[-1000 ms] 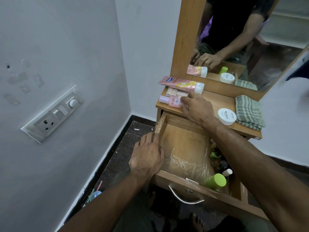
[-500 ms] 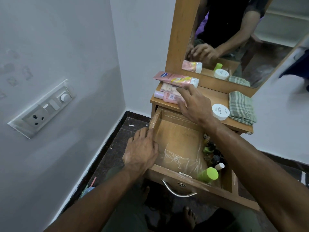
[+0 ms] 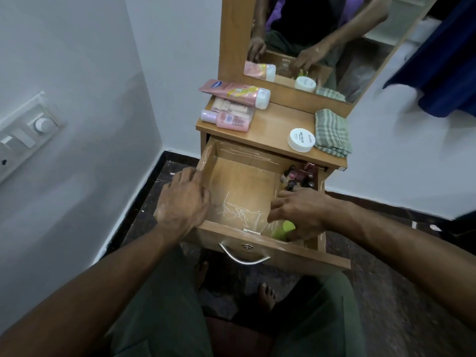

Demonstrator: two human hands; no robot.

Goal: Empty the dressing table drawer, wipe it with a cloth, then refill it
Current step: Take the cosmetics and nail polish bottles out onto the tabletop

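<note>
One green bottle (image 3: 283, 229) under rt hand (image 3: 300, 211).

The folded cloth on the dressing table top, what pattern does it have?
The folded cloth has a green and pale checked pattern, seen in the head view.

1. Table top (image 3: 273, 127): wood, under the mirror frame.
2. Left end: pink tube (image 3: 231, 92) w/ white cap, lying across pale sachets (image 3: 231, 108); pink bottle (image 3: 231, 121) on its side just in front.
3. Right end: white jar (image 3: 301, 139) near front edge, folded checked cloth (image 3: 332, 132) touching it on the right.
4. Drawer (image 3: 231, 230) pulled out below the top; green bottle (image 3: 283, 229) at front right, small bottles (image 3: 292, 177) at back right.
5. Floor (image 3: 144, 202): dark, speckled.
</note>
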